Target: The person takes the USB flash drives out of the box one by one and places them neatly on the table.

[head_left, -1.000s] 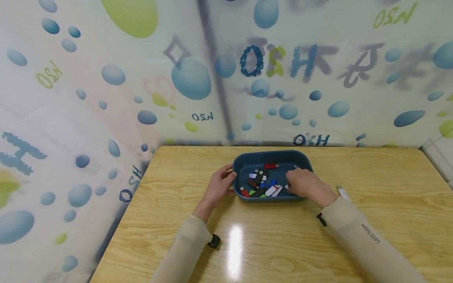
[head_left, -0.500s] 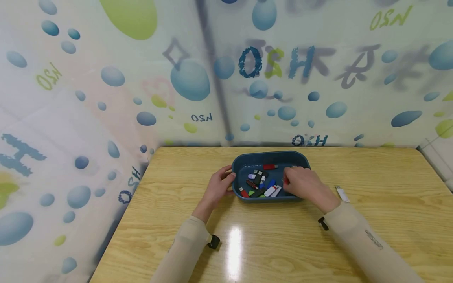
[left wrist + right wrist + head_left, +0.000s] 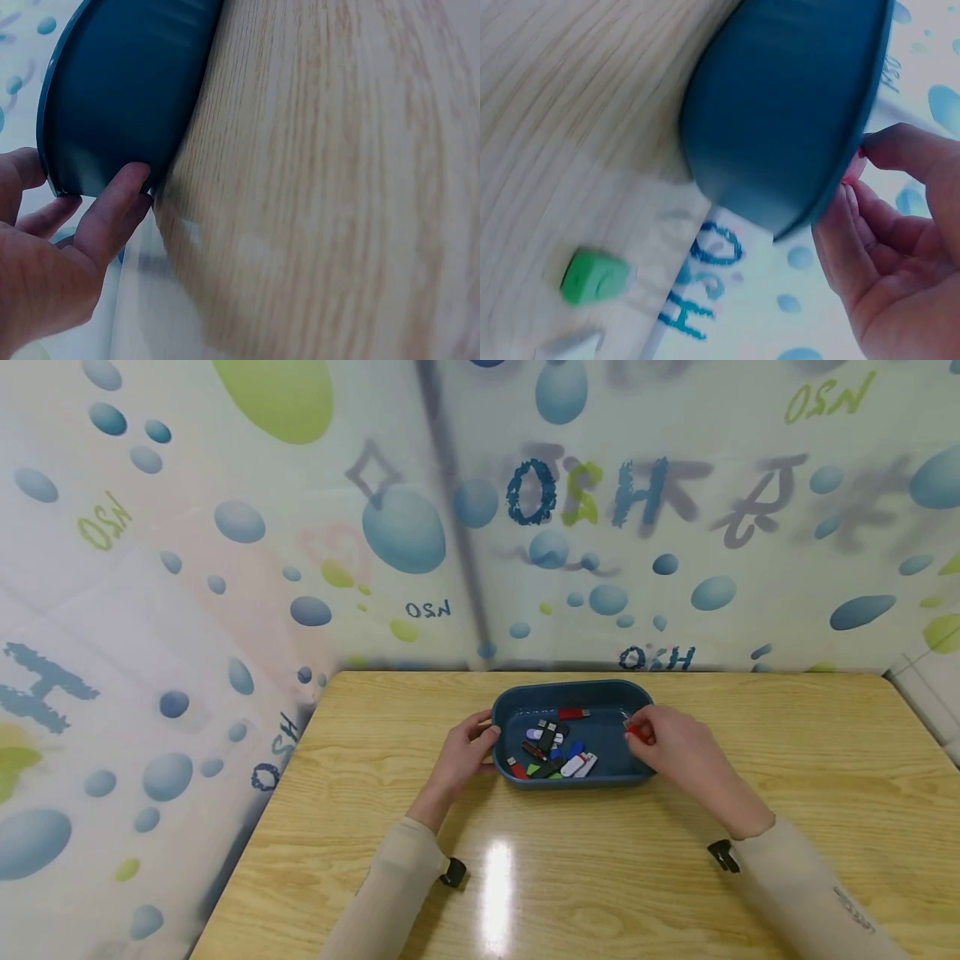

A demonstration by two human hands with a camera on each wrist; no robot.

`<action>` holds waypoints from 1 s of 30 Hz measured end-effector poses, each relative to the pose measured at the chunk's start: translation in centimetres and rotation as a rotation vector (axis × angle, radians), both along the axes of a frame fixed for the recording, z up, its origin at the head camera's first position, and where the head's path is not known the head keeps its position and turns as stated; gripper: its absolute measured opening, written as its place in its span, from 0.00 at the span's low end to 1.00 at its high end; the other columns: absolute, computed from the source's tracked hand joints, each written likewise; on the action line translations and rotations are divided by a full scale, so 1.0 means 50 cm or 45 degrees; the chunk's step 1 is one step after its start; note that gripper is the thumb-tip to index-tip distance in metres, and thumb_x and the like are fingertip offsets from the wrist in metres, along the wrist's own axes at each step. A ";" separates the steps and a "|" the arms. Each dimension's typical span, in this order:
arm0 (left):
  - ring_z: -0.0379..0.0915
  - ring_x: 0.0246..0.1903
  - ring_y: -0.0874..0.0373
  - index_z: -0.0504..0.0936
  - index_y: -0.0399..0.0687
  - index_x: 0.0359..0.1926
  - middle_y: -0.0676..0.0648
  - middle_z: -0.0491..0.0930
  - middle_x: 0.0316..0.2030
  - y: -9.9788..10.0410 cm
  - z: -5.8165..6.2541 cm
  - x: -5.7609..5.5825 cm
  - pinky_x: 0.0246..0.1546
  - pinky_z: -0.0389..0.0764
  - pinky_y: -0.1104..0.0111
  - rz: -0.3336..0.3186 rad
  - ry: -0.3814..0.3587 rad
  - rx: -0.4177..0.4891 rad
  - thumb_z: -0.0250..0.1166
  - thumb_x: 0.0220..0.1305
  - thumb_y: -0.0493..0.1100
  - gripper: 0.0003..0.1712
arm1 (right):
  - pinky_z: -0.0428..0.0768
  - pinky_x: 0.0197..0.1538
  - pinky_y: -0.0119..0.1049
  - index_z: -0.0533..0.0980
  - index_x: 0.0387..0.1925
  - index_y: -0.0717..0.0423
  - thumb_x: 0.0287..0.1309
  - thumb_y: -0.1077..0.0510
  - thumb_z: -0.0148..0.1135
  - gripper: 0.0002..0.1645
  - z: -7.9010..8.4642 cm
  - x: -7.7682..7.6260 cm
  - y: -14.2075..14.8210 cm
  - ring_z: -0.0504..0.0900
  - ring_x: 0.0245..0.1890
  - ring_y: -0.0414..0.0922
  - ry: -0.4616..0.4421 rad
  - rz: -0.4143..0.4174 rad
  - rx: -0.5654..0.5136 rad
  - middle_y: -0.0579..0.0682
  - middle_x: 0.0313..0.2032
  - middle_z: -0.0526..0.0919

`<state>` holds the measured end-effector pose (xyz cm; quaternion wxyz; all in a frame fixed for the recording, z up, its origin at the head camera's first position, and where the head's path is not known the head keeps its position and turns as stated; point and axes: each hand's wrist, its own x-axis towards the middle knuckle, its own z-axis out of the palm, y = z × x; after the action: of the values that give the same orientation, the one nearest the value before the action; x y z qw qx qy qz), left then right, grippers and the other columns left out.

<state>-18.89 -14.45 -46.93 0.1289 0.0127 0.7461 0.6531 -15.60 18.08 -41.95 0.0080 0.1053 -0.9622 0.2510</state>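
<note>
A dark blue plastic tub [image 3: 577, 783] sits on the table, holding several USB flash drives heaped toward its left side. Among them are a red USB stick [image 3: 573, 713], a black one [image 3: 548, 738] and a white one [image 3: 573, 766]. My left hand [image 3: 462, 750] grips the tub's left end, its thumb at the rim and fingers against the outer wall. Over the tub's right end, my right hand [image 3: 684, 752] pinches another red USB stick [image 3: 640, 732] between thumb and fingers, its metal plug toward the tub. In the right wrist view that stick [image 3: 854, 166] is mostly hidden behind the rim.
The wooden table [image 3: 360, 777] runs back to a printed curtain [image 3: 637, 485] with another at the left. In the right wrist view, a green block-like piece [image 3: 594, 277] and a pale, blurred piece [image 3: 570, 346] lie on the table beside the tub.
My right hand has lifted from the tub's floor and shifted right to its right end, bringing the red USB stick up. The left hand and tub stay put.
</note>
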 end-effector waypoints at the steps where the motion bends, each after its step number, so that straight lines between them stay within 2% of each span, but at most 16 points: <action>1: 0.81 0.55 0.42 0.70 0.45 0.75 0.34 0.75 0.63 0.000 0.001 0.000 0.41 0.89 0.55 0.004 -0.007 0.003 0.57 0.79 0.45 0.27 | 0.83 0.34 0.43 0.82 0.43 0.65 0.64 0.59 0.69 0.12 0.003 0.003 0.008 0.80 0.31 0.47 0.002 -0.013 -0.018 0.53 0.33 0.84; 8: 0.81 0.54 0.42 0.70 0.45 0.75 0.34 0.75 0.63 -0.001 0.004 -0.001 0.42 0.89 0.55 0.000 -0.008 0.008 0.57 0.80 0.45 0.27 | 0.83 0.36 0.47 0.82 0.46 0.68 0.65 0.57 0.68 0.16 0.026 0.028 0.056 0.82 0.33 0.49 0.081 -0.086 -0.076 0.54 0.34 0.85; 12: 0.81 0.55 0.41 0.69 0.45 0.75 0.34 0.75 0.63 0.000 0.006 0.000 0.42 0.89 0.55 -0.007 -0.014 0.003 0.57 0.80 0.45 0.27 | 0.81 0.36 0.45 0.82 0.47 0.67 0.68 0.55 0.67 0.17 0.028 0.042 0.086 0.83 0.34 0.49 0.086 -0.124 -0.094 0.53 0.34 0.86; 20: 0.79 0.57 0.39 0.69 0.43 0.75 0.32 0.75 0.63 0.002 0.007 -0.002 0.42 0.89 0.54 0.000 -0.014 0.008 0.57 0.79 0.44 0.28 | 0.78 0.34 0.39 0.80 0.47 0.68 0.68 0.55 0.65 0.18 0.009 0.058 0.152 0.83 0.35 0.51 0.028 -0.178 -0.103 0.54 0.35 0.85; 30: 0.80 0.57 0.42 0.70 0.46 0.75 0.34 0.74 0.65 0.000 0.003 -0.002 0.43 0.89 0.54 0.000 -0.041 0.014 0.57 0.79 0.44 0.27 | 0.73 0.27 0.38 0.78 0.46 0.74 0.69 0.56 0.63 0.20 -0.029 0.064 0.220 0.78 0.27 0.47 -0.076 -0.248 -0.015 0.55 0.31 0.84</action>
<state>-19.02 -14.45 -46.76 0.1409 0.0028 0.7403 0.6573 -12.42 29.10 -43.39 0.0043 0.0037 -0.9662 0.2578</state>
